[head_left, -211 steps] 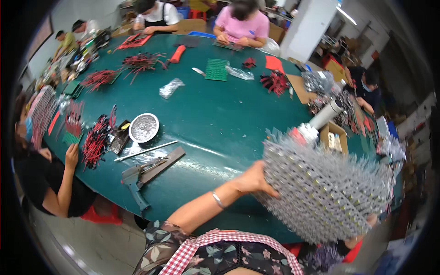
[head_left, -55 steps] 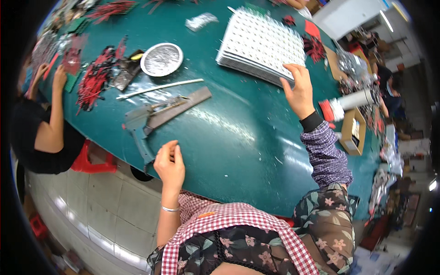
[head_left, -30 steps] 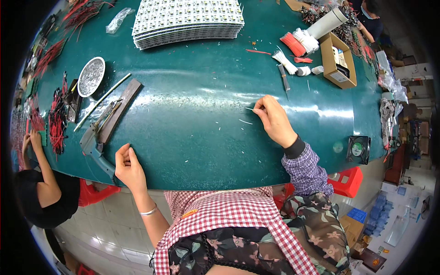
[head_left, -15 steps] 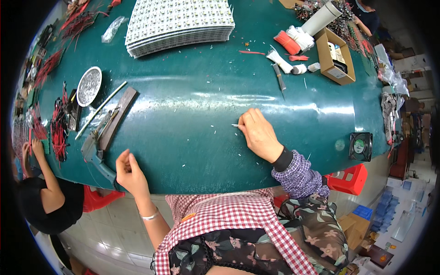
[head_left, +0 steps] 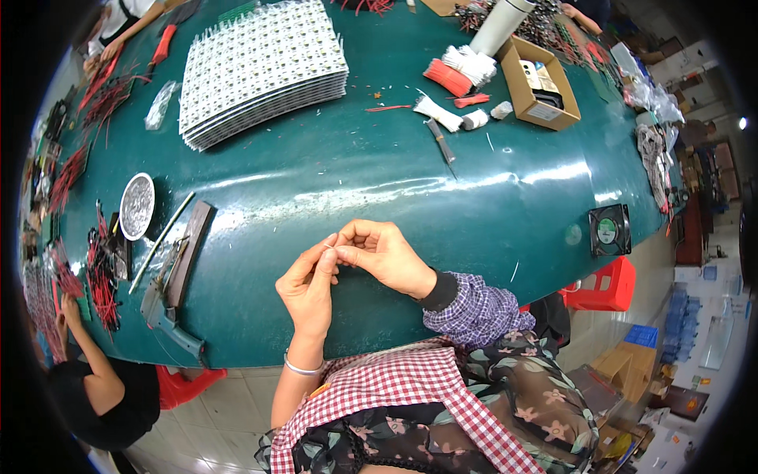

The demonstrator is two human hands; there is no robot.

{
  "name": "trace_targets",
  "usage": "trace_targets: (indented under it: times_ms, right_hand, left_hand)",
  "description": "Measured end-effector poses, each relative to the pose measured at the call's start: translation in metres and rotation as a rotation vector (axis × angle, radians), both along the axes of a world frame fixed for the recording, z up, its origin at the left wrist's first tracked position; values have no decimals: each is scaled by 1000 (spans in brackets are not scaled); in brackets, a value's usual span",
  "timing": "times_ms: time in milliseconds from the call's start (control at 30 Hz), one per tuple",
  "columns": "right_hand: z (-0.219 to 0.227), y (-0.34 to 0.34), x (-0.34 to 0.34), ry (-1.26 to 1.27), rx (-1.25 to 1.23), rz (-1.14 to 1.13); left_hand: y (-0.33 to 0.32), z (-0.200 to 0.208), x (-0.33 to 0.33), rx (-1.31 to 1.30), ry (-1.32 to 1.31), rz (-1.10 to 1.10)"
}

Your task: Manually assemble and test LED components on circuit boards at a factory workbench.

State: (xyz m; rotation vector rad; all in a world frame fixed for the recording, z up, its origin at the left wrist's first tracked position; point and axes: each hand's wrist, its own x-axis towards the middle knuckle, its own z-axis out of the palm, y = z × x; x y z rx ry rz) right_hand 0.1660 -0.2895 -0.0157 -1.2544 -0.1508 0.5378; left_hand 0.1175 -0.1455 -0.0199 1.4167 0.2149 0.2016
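Observation:
Above the near part of the green table, my left hand (head_left: pixel 308 288) and my right hand (head_left: pixel 385 254) meet at the fingertips. Between them shows a tiny white sliver (head_left: pixel 328 246), like a short thin tube. Both thumbs and forefingers are pinched together at it. Which hand bears it more firmly is hard to see, and the fingers hide most of it. Left of my hands lies a soldering iron or similar tool with a blue-grey handle (head_left: pixel 175 332), against a dark wooden bar (head_left: pixel 189 257).
A round metal bowl (head_left: pixel 137 207) and a pale stick (head_left: pixel 162 241) lie left. Stacked white boards (head_left: pixel 260 75) stand at the back. White and red sleeve bundles (head_left: pixel 448 77), an open cardboard box (head_left: pixel 545 110) and a black fan (head_left: pixel 609 229) are right. Another person's arm (head_left: pixel 91 344) is at far left.
My right hand has moved left and my left hand right, so their fingertips now meet around the small white piece. The view has shifted, and the board stack appears farther left.

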Motion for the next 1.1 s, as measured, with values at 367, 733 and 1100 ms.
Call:
trace_targets:
  times_ms: [367,733,1100]
  right_hand:
    - [-6,-6,-2,-98,-117,-232]
    - [1,18,-17,110,82,-202]
    - [-3,7,-15,225,226,-123]
  left_hand:
    - [2,-14,10,-247,57,0]
    - [10,-21,8,-566,33,-51]
    - [10,-18,3,-293,5,-237]
